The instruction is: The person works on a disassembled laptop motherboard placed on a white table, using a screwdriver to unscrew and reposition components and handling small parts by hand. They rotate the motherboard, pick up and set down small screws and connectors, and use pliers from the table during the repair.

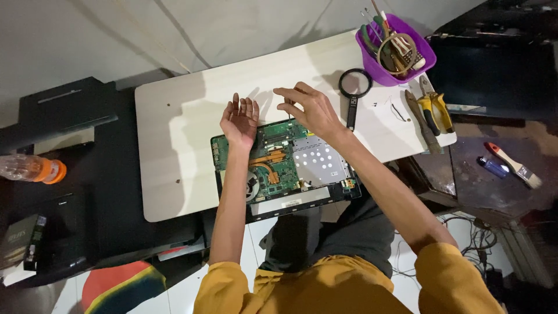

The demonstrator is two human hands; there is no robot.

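Observation:
An opened laptop (302, 174) lies bottom-up on a white table (174, 145), showing a green circuit board, copper heat pipes, a fan and a silver perforated plate. My left hand (240, 120) rests at the laptop's far left edge, palm up, fingers together and slightly curled, holding nothing. My right hand (305, 107) hovers over the laptop's far edge with fingers bent and thumb and forefinger close together; whether it pinches something small, I cannot tell.
A black magnifying glass (354, 87) lies right of my right hand. A purple tub (395, 49) of tools stands at the table's far right corner, pliers (433, 110) beside it. A brush (514, 166) and a bottle (32, 168) lie off the table.

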